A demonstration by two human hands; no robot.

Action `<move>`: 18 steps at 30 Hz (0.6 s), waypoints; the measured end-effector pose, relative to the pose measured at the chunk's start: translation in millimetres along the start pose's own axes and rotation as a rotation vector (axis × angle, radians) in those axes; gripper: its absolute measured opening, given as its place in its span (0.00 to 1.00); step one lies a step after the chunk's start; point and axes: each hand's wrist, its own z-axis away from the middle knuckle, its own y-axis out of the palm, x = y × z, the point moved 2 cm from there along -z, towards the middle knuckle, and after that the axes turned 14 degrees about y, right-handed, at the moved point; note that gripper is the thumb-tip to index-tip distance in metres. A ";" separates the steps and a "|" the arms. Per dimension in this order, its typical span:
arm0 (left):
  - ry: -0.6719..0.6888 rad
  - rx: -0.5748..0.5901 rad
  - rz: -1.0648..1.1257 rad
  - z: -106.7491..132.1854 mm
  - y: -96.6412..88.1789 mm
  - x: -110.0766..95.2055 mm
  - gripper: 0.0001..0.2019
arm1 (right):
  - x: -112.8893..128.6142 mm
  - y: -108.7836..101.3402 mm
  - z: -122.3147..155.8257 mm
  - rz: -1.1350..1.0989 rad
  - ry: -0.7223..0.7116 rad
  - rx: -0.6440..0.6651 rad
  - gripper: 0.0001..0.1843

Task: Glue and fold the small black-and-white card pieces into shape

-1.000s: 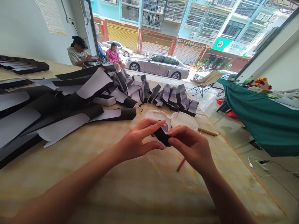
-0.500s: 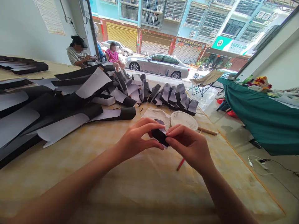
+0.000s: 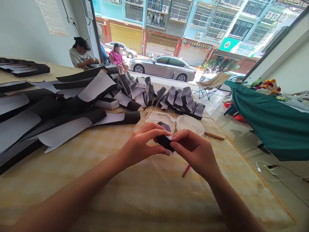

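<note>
Now the left hand (image 3: 145,143) and right hand (image 3: 196,154) pinch a small black-and-white paper piece (image 3: 164,141) between their fingertips, over the mottled table (image 3: 101,141); folded pieces (image 3: 178,101) already stand bunched in a row beyond; long black-and-white strips (image 3: 60,104) lie heaped at left, still unfolded.

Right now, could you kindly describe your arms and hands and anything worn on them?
The left hand and right hand are bare, with no gloves or rings visible; the left forearm and right forearm show no sleeve, watch or bracelet.
</note>
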 end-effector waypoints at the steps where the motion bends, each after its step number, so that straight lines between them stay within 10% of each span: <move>1: 0.006 0.004 -0.002 0.1 0.2 0.0 0.20 | -0.2 0.3 -0.2 0.000 0.015 0.008 0.06; 18: -0.104 -0.041 0.026 9.4 11.6 -2.6 0.35 | -7.1 6.3 -5.1 -0.251 0.160 -0.056 0.12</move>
